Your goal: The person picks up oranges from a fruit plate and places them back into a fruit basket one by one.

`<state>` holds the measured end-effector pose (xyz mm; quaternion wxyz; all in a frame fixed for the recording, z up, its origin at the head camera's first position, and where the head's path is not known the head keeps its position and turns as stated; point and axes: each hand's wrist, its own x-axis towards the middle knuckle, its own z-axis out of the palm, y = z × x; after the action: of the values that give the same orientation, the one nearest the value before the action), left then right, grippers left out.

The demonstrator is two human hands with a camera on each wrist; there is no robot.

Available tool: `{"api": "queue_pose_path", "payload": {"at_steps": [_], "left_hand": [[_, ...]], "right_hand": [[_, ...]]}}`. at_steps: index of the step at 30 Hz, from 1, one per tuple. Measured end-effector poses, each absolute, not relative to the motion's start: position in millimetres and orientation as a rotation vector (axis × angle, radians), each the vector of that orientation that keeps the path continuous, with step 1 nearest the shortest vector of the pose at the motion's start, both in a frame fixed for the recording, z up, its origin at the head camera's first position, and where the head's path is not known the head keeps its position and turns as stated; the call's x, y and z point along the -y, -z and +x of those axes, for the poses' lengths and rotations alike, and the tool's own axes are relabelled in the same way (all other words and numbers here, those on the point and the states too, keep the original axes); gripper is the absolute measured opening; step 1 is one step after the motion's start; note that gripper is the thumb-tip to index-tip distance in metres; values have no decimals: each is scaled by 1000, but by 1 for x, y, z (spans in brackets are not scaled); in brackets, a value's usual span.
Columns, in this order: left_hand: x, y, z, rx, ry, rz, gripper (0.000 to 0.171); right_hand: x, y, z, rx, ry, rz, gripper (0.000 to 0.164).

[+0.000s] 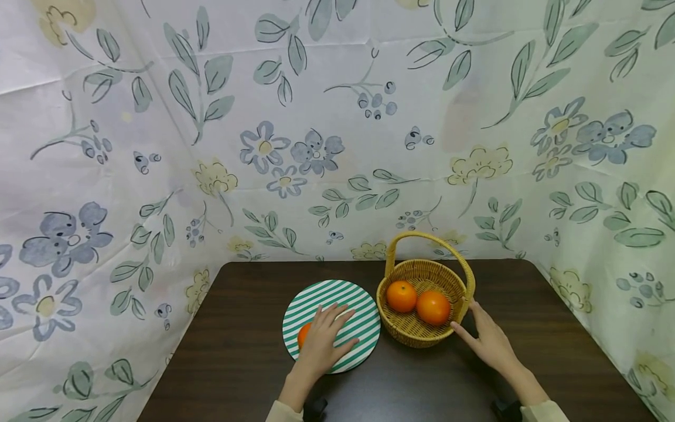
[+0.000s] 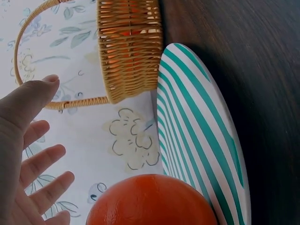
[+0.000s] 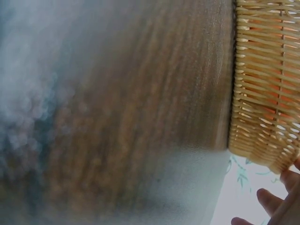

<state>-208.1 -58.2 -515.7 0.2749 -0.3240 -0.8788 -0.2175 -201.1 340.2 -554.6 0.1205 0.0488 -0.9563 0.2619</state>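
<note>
The left hand (image 1: 323, 341) is open, its fingers spread just over an orange (image 2: 152, 201) that sits on the near left part of the striped plate (image 1: 358, 305). The right hand (image 1: 487, 340) is open too, with straight fingers touching the side of the basket (image 1: 422, 335), where two more oranges (image 1: 418, 302) lie. To do this well, I think the left hand should move gently, so the orange does not roll. The orange is round, so it points no way. The plate and basket sit side by side on the dark table (image 1: 248, 357).
</note>
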Motion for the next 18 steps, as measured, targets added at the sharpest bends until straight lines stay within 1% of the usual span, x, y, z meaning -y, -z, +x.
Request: {"api": "queue_pose_path", "payload": {"at_steps": [11, 18], "left_hand": [[68, 520, -203, 2379, 637, -850, 66], [76, 525, -203, 2411, 656, -798, 64]], "right_hand": [[-339, 554, -200, 2799, -779, 133, 86], [-340, 554, -200, 2798, -777, 133, 86]]}}
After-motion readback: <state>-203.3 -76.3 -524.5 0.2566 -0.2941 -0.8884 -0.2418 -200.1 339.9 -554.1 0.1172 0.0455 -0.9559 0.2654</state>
